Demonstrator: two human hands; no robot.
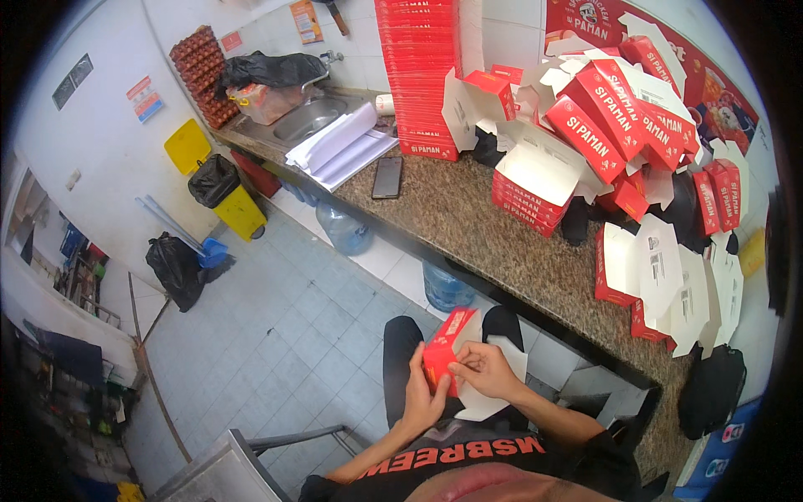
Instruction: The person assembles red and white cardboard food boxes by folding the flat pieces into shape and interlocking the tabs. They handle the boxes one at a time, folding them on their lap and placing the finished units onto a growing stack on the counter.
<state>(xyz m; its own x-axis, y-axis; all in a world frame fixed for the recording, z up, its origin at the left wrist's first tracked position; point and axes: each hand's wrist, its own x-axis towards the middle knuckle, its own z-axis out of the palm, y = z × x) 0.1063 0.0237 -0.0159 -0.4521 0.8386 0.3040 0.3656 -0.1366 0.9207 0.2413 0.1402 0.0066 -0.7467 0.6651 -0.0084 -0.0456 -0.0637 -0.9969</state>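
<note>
A red and white cardboard food box (452,333) rests over my lap, partly folded, its white flaps spread toward my body. My left hand (423,396) grips its left side, fingers along the red wall and thumb near the front corner. On the right side my right hand (487,371) is closed, its thumb and fingers pinching the box's near edge. A white flap (510,356) sticks out behind the right wrist. The inside of the box is partly hidden by my right hand.
On the granite counter (519,268) stand a tall stack of flattened red boxes (421,79), a heap of folded boxes (615,117), a phone (386,178) and white papers (343,149). Water jugs (447,286) sit below. A metal chair (226,468) is at lower left.
</note>
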